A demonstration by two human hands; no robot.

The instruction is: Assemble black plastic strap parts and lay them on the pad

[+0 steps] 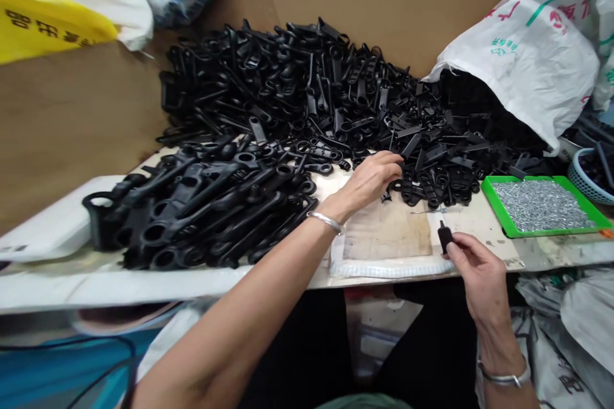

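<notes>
My right hand [480, 271] pinches a small flat black plastic part [445, 236] with a narrow tip that points up, held over the near edge of the work surface. My left hand [377, 172] reaches to the front of a heap of small black plastic parts [432, 166]. Its fingers are bunched, and whatever the fingertips hold is hidden. A thin metal rod [426, 211] lies on the surface between my hands. Below my left hand is a worn, pale square pad [388, 236].
Long black plastic arms [206, 211] are stacked at left, with a larger black heap [268, 83] behind. A green tray [508, 227] of small silvery metal pieces stands at right, beside a blue basket [588, 176]. A white woven sack [522, 45] spills black parts.
</notes>
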